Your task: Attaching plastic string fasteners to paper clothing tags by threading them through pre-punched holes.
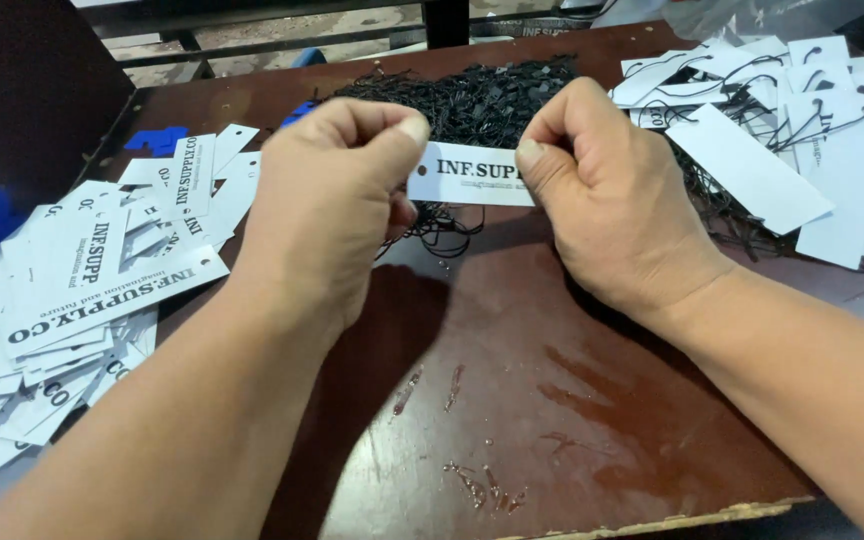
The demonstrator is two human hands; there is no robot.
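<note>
White rectangular paper tags (82,290) heaped at desk (552,400) left edge; strung white tags (792,130) at far right corner; black cord pile (472,100) at far edge. White hang tag (472,178) above desk middle, clamped between left hand (337,200) fingers and right hand (602,195) fingers; black string (437,228) dangling beneath.

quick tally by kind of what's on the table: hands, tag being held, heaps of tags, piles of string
hands: 2, left hand and right hand
white tag held between both: 1
heaps of white tags: 2, unstrung heap at left, strung heap at right
pile of black string loops: 1
total: 6
</note>
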